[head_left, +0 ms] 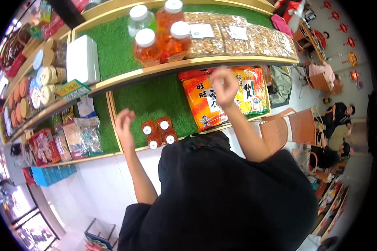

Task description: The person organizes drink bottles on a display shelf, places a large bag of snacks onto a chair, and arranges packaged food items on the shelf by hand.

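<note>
The left hand [125, 122] hovers half-curled and empty just left of 4 small dark-red white-capped bottles [158, 131] on the green-turf lower shelf [155, 98]. The right hand [224, 87], loosely closed and holding nothing, hangs before the orange snack bags [205, 104]. A careless sweep could topple the bottles off the near edge.

Left hand [125, 125]: raised at the front edge of the lower shelf [155, 100], fingers curled loosely inward, holding nothing.
Left arm: bare, rising steeply to the shelf edge.
Right hand [224, 87]: lifted higher, over the right part of the same shelf, fingers bent and drawn together, nothing visibly gripped.
Right arm: bare, bent at the elbow, forearm slanting up and left toward the shelf.
</note>
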The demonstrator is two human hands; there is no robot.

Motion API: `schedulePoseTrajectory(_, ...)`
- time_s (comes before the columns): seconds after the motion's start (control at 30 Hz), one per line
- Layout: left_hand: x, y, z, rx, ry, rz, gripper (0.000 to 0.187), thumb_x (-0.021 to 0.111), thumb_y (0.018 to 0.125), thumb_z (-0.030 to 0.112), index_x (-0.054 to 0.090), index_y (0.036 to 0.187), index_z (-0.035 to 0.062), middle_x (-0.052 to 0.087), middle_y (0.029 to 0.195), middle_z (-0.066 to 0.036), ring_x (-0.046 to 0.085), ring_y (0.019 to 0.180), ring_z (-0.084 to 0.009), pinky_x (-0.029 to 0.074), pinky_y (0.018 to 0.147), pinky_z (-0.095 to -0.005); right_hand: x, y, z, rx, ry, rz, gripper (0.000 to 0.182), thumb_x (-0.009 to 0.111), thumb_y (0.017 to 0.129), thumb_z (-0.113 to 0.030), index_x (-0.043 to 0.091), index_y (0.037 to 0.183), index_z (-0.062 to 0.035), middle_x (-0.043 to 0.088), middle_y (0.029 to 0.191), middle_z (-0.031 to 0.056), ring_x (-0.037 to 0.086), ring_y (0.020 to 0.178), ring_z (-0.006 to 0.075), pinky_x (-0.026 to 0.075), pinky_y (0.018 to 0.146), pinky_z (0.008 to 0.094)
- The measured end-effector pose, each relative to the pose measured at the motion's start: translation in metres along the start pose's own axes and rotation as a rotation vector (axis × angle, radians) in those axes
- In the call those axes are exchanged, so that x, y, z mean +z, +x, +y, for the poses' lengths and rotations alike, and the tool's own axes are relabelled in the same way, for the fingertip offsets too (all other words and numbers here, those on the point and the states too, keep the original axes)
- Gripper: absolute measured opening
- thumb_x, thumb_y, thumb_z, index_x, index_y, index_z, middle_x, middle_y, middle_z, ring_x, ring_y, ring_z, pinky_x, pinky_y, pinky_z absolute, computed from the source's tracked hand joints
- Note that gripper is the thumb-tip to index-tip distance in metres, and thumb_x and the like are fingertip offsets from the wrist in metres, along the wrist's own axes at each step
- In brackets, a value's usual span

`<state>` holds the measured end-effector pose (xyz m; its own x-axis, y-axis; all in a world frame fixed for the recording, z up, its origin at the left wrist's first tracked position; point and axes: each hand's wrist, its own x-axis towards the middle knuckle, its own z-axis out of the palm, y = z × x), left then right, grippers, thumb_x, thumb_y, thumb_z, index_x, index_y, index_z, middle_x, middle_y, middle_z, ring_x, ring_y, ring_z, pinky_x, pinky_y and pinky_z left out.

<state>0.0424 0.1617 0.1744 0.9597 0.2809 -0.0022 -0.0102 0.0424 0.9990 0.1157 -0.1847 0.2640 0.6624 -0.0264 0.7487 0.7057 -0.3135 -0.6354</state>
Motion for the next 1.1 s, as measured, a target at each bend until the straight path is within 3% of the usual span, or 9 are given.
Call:
schedulePoseTrajectory(0.13,-0.039,-0.097,-0.067,-0.321,0.093,0.038,0.022,0.056,0.096,0.006,0.063,0.115,0.0002,0.069,0.098,-0.009,0.063,0.090,-0.0168,0.051,0.087,-0.0314,-0.025,-0.183,0.062,0.818,-0.423,-0.748,0.024,0.058,0.090,-0.015,0.064,0.109,-0.0010,0.064,0.079,0.0158,0.063,0.073,0.0259,0.051,0.069,0.0372)
schedulePoseTrajectory(0.27,-0.009,-0.133,-0.088,-0.400,0.195,-0.199,0.033,0.060,0.091,0.016,0.062,0.118,-0.0011,0.070,0.102,-0.012,0.066,0.094,-0.0219,0.052,0.085,-0.0350,-0.016,-0.260,0.093,0.749,-0.256,-0.865,0.033,0.063,0.087,-0.011,0.061,0.119,-0.0047,0.057,0.073,0.0075,0.055,0.065,0.0168,0.047,0.062,0.0336)
schedulePoseTrajectory(0.3,0.000,-0.129,-0.116,-0.262,0.343,-0.400,0.032,0.059,0.091,0.020,0.064,0.114,-0.0017,0.070,0.106,-0.015,0.067,0.098,-0.0285,0.051,0.088,-0.0381,0.006,-0.227,0.063,1.016,-0.095,-0.877,0.033,0.064,0.086,-0.011,0.061,0.118,-0.0039,0.058,0.076,0.0068,0.055,0.066,0.0166,0.047,0.062,0.0326)
schedulePoseTrajectory(0.4,0.045,-0.118,-0.142,-0.306,0.451,-0.595,0.047,0.057,0.087,0.026,0.057,0.129,0.0051,0.064,0.117,-0.022,0.063,0.108,-0.0380,0.050,0.094,-0.0442,0.035,-0.266,0.128,0.883,0.097,-0.943,0.065,0.068,0.082,-0.001,0.041,0.140,-0.0079,0.059,0.088,0.0053,0.057,0.073,0.0154,0.050,0.069,0.0300)
schedulePoseTrajectory(0.47,0.060,-0.113,-0.135,-0.319,0.674,-0.455,0.058,0.058,0.087,0.031,0.046,0.138,0.0059,0.053,0.131,-0.027,0.061,0.110,-0.0423,0.049,0.095,-0.0476,0.080,-0.249,0.134,0.711,-0.046,-1.081,0.075,0.073,0.077,-0.001,0.039,0.143,-0.0078,0.058,0.110,0.0117,0.061,0.091,0.0202,0.053,0.075,0.0319)
schedulePoseTrajectory(0.57,0.072,-0.099,-0.118,-0.479,0.693,-0.470,0.062,0.056,0.089,0.034,0.040,0.137,-0.0003,0.044,0.135,-0.030,0.060,0.112,-0.0424,0.049,0.093,-0.0504,0.120,-0.247,0.152,0.501,-0.061,-1.194,0.090,0.080,0.069,-0.005,0.034,0.147,-0.0113,0.043,0.139,0.0207,0.049,0.126,0.0363,0.045,0.103,0.0421)
schedulePoseTrajectory(0.7,0.081,-0.104,-0.140,-0.486,0.735,-0.357,0.066,0.059,0.087,0.036,0.037,0.138,0.0007,0.045,0.135,-0.028,0.063,0.106,-0.0422,0.052,0.091,-0.0507,0.140,-0.242,0.148,0.560,-0.069,-1.257,0.103,0.082,0.065,-0.009,0.026,0.150,-0.0139,0.040,0.139,0.0268,0.044,0.129,0.0443,0.038,0.111,0.0472)
schedulePoseTrajectory(0.97,0.092,-0.100,-0.117,-0.631,0.834,-0.310,0.100,0.064,0.080,0.026,0.005,0.157,-0.0014,0.046,0.137,-0.032,0.063,0.110,-0.0393,0.053,0.086,-0.0466,0.136,-0.254,0.165,0.607,0.119,-1.180,0.102,0.089,0.062,-0.011,0.032,0.147,-0.0100,0.048,0.141,0.0226,0.049,0.129,0.0366,0.040,0.108,0.0430)
schedulePoseTrajectory(1.1,0.100,-0.093,-0.108,-0.639,0.937,-0.290,0.100,0.068,0.077,0.026,0.012,0.155,-0.0026,0.049,0.137,-0.030,0.062,0.115,-0.0394,0.052,0.090,-0.0465,0.138,-0.251,0.158,0.601,0.154,-1.158,0.101,0.090,0.065,-0.018,0.031,0.146,-0.0068,0.052,0.137,0.0171,0.051,0.128,0.0290,0.041,0.107,0.0392)
